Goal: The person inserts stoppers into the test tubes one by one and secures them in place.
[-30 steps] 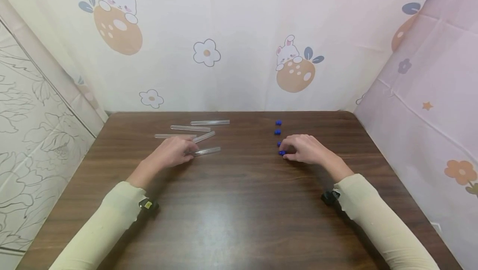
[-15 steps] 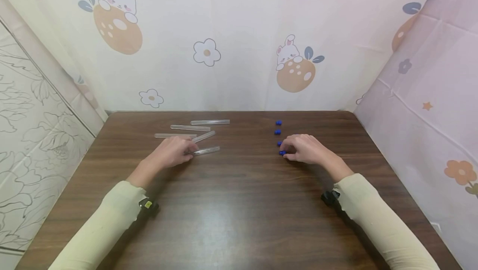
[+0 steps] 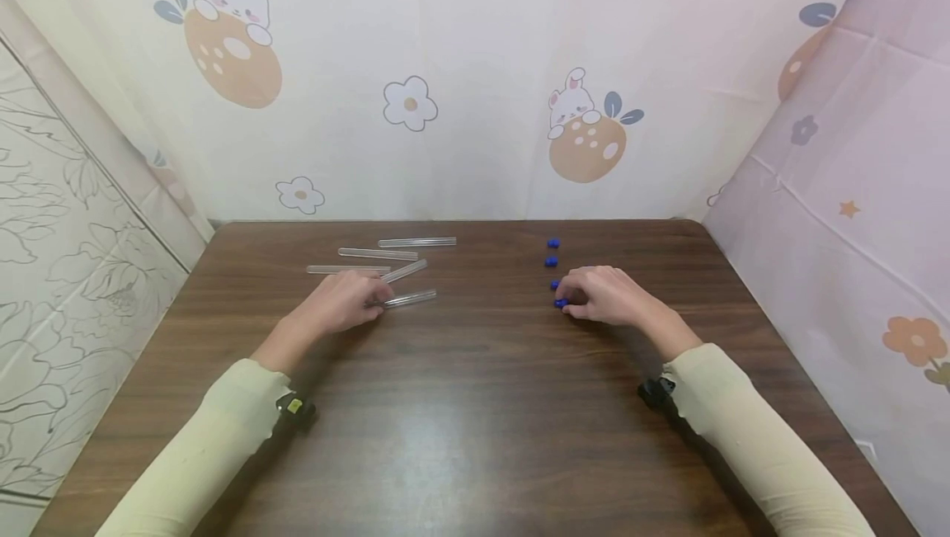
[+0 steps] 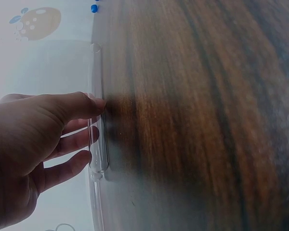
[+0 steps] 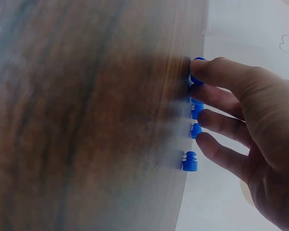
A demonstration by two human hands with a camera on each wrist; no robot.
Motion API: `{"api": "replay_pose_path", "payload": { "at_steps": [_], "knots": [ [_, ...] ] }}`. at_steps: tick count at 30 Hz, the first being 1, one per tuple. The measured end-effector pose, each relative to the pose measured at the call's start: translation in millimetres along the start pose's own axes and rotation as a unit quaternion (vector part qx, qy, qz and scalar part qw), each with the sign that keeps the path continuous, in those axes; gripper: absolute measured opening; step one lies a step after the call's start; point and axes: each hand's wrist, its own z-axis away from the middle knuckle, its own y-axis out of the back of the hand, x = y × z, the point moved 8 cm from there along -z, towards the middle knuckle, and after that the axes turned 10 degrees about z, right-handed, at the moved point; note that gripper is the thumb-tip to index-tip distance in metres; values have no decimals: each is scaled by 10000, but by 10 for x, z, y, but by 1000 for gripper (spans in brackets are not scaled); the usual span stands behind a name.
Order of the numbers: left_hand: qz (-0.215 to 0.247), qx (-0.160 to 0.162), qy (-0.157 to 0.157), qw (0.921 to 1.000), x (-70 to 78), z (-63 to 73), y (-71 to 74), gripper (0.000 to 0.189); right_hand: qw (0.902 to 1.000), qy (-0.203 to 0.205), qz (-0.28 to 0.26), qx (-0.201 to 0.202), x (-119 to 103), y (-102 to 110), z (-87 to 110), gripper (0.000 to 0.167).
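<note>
My left hand (image 3: pixel 345 299) pinches a clear test tube (image 3: pixel 414 299) at the front of a loose group on the table. In the left wrist view, thumb and fingertips lie on either side of that tube's rounded end, and the tube lies along the wood. At the right, my right hand (image 3: pixel 612 296) holds the nearest blue tube stopper (image 3: pixel 560 303) between thumb and index finger. The right wrist view shows this stopper partly behind the thumb, with the other fingers loosely bent next to more stoppers (image 5: pixel 190 162).
Several more test tubes (image 3: pixel 378 254) lie beyond my left hand, one partly hidden by it. Other blue stoppers (image 3: pixel 552 261) form a row toward the back of the brown table (image 3: pixel 475 388). A printed curtain (image 3: pixel 482 83) hangs behind the table's far edge.
The tube at my left hand has shifted very slightly to the left since the first frame. Both hands otherwise stay in place.
</note>
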Motion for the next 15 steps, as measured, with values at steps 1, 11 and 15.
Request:
{"api": "replay_pose_path", "payload": {
  "at_steps": [1, 11, 15],
  "knots": [
    [2, 3, -10, 10000, 2, 1, 0, 26, 10000, 4, 0, -4, -2, 2, 0, 12],
    [17, 15, -44, 10000, 9, 2, 2, 25, 10000, -10, 27, 27, 0, 10, 5, 13],
    [225, -9, 6, 9997, 191, 32, 150, 24, 10000, -24, 35, 58, 3, 26, 12, 14]
  ]
}}
